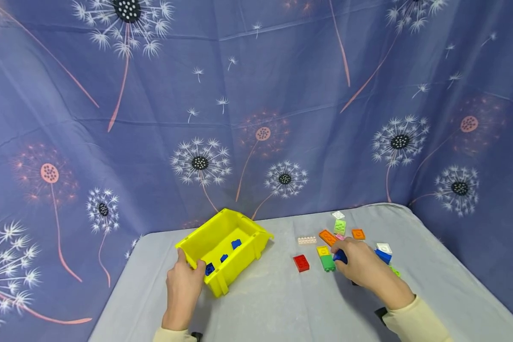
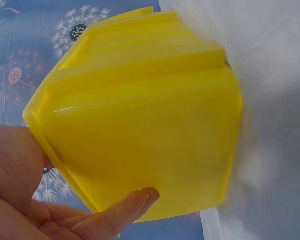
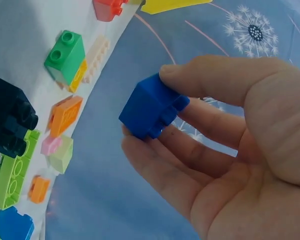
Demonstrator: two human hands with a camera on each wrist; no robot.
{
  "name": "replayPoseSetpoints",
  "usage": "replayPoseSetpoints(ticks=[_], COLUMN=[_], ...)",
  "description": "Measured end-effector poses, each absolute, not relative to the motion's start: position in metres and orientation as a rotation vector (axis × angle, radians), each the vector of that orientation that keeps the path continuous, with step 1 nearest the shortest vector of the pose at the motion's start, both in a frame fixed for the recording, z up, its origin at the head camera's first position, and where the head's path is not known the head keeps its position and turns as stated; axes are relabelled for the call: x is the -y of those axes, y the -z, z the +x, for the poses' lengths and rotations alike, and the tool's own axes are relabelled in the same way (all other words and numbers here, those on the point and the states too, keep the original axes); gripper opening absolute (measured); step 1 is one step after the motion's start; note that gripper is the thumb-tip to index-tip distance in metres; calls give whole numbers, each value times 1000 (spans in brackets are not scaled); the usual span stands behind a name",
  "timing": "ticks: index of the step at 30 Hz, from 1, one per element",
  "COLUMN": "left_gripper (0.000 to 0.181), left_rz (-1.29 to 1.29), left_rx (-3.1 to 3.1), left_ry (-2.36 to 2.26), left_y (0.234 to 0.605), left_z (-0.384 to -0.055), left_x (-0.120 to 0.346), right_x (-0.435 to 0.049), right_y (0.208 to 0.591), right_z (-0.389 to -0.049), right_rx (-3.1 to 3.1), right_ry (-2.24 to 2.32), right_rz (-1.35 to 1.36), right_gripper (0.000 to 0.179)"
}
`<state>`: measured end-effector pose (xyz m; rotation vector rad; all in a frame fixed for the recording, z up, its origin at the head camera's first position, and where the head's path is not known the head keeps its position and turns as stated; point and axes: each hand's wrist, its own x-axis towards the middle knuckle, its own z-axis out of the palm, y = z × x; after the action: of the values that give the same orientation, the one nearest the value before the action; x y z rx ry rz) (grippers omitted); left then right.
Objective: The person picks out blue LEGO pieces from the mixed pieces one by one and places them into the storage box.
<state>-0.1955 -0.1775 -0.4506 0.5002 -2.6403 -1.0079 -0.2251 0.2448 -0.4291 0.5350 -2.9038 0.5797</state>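
Observation:
My left hand (image 1: 184,287) grips the near left end of a yellow plastic bin (image 1: 244,260), its thumb over the rim. Along the outer wall in the left wrist view lie fingers (image 2: 117,215). Three blue toy bricks (image 1: 236,243) lie on the bin's floor. On the right, my right hand (image 1: 363,266) pinches a dark blue toy brick (image 3: 152,105) between thumb and fingertips, raised off the table with its studs turned toward the palm. Beside that hand, a green brick (image 1: 327,263) touches a yellow one (image 1: 322,251).
Loose bricks spread over the grey-covered table (image 1: 273,304): a red brick (image 1: 301,262), a pale pink one (image 1: 307,240), a long orange one (image 1: 327,237), a blue one (image 1: 383,256) and a black one (image 3: 10,117). A dandelion-patterned cloth (image 1: 239,95) hangs behind.

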Motion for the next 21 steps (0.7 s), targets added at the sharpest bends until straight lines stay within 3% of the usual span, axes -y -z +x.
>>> replayPoseSetpoints(ticks=[21], left_gripper=[85], left_rz=[494], left_rx=[2628], left_ry=[1025], left_y=[451], left_z=[-194], left_x=[181], right_x=[-212], right_y=[367], right_z=[-218], right_rx=[2671], right_ry=[-598], right_rz=[618], right_gripper=[17])
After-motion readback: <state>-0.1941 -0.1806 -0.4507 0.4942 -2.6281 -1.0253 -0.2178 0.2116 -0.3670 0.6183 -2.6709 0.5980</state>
